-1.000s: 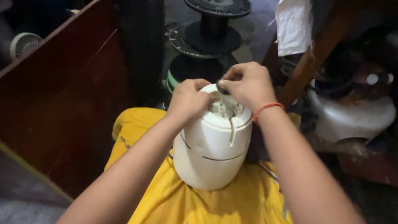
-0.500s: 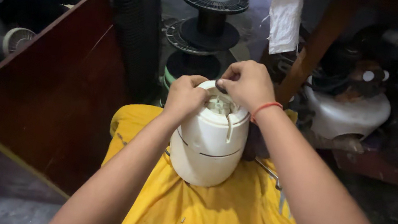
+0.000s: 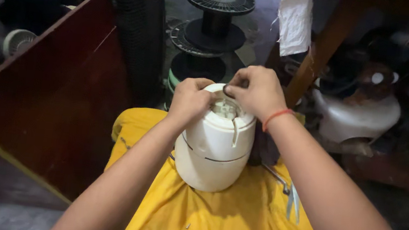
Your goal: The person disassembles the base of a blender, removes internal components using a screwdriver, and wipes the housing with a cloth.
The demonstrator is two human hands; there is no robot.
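There is one view only, from a camera on the person's head, tilted steeply down and forward over their own forearms. It sits close to the work: the left hand (image 3: 190, 100) and right hand (image 3: 257, 90) meet just above frame centre on a white housing (image 3: 213, 150), which rests on a yellow cloth (image 3: 233, 222) filling the 6 o'clock edge. Both arms enter from the bottom corners. Farther off, at 12 o'clock, stand black spools (image 3: 216, 15); a dark red board (image 3: 54, 107) runs along 9 o'clock, and a white shell (image 3: 352, 120) lies at 3 o'clock. No second view shares the scene.
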